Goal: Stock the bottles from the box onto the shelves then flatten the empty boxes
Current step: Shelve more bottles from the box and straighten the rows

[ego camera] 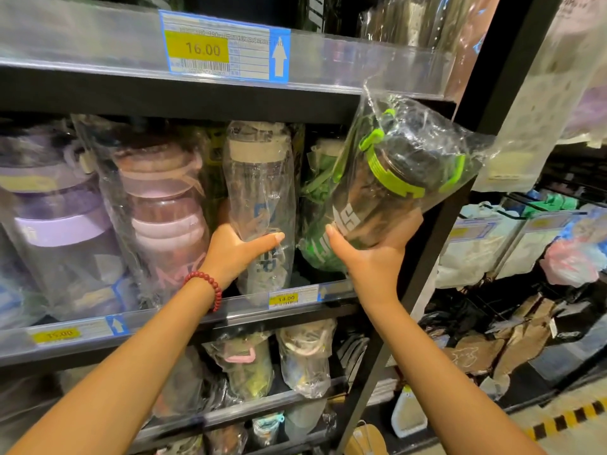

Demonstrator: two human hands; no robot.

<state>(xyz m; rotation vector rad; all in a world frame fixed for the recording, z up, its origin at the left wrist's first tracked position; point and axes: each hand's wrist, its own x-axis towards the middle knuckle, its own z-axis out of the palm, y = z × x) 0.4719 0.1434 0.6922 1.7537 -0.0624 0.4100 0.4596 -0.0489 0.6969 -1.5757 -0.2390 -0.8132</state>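
Fingers of the right hand [371,254] are curling under the green bottle [394,178], with the thumb pressing on its front, so the hand is holding it tight. This bottle is dark with a green lid, and it is sitting inside a clear bag. It is tilting, with its top leaning out past the black post [437,231] at the end of the rack. Its bottom is pointing at a gap on the shelf [184,320], just beside another green one. I think the tilt is helping the bottom go in first, under the shelf above.

The left hand [238,249] is wrapping around the clear bottle [261,205] that is standing on the same shelf. The thumb is lying across the front and the fingers are hiding behind it. I think this hand is holding that bottle to one side, or keeping it from falling, to make room for the new one.

More bagged bottles are standing to the left, a pink one [164,205] and a purple one [62,221]. Yellow price tags [284,298] are sticking on the shelf edges. The box is not showing, so I cannot tell how many bottles are left.
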